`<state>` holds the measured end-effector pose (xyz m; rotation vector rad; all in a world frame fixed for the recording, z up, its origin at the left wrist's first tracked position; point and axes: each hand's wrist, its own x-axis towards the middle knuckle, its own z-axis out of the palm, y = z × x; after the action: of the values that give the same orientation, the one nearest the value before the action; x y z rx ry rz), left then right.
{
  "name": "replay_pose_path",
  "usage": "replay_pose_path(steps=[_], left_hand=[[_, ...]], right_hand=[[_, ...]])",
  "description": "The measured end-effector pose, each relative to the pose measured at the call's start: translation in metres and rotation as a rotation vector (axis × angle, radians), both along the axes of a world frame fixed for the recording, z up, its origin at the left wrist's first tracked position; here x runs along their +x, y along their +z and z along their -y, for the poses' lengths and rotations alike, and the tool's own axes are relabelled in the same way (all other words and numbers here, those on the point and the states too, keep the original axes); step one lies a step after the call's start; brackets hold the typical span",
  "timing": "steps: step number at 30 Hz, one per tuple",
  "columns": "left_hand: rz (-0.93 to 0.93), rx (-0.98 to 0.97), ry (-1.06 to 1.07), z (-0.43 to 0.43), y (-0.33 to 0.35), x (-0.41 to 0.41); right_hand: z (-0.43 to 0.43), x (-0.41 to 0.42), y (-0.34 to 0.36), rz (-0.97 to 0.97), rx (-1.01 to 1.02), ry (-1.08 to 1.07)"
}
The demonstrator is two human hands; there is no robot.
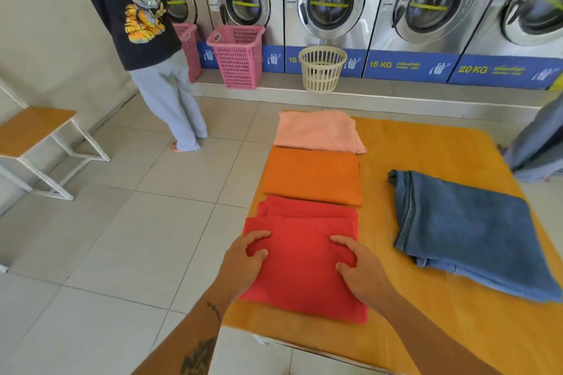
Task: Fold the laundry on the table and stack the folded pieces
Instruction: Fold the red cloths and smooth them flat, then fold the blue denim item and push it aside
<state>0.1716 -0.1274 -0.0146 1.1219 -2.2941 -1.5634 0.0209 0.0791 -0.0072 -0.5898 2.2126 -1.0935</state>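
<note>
A folded red cloth lies at the near left of the yellow-orange table. My left hand rests on its left side and my right hand on its right side, fingers curled and pinching the fabric. Beyond the red cloth lies a folded orange cloth, and beyond that a folded pink cloth, in a row along the table's left edge. Folded blue jeans lie flat on the right part of the table.
A person in a dark printed shirt stands at the far left by the washing machines. Two pink baskets and a cream basket stand below them. A wooden bench is at left. More denim hangs at the table's right edge.
</note>
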Motion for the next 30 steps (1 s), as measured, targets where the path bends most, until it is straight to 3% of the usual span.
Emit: replay_pose_path(steps=[10, 18, 22, 30], left_hand=[[-0.147, -0.326, 0.149, 0.002, 0.029, -0.032], [-0.283, -0.364, -0.138, -0.082, 0.057, -0.14], [-0.23, -0.247, -0.21, -0.144, 0.056, -0.191], [0.01, -0.25, -0.18, -0.224, 0.04, -0.249]], right_hand=[[-0.049, -0.043, 0.013, -0.025, 0.046, -0.075], [-0.153, -0.116, 0.032, -0.044, 0.038, -0.318], [-0.205, -0.15, 0.031, -0.043, 0.017, -0.379], [-0.289, -0.216, 0.023, -0.04, 0.062, -0.435]])
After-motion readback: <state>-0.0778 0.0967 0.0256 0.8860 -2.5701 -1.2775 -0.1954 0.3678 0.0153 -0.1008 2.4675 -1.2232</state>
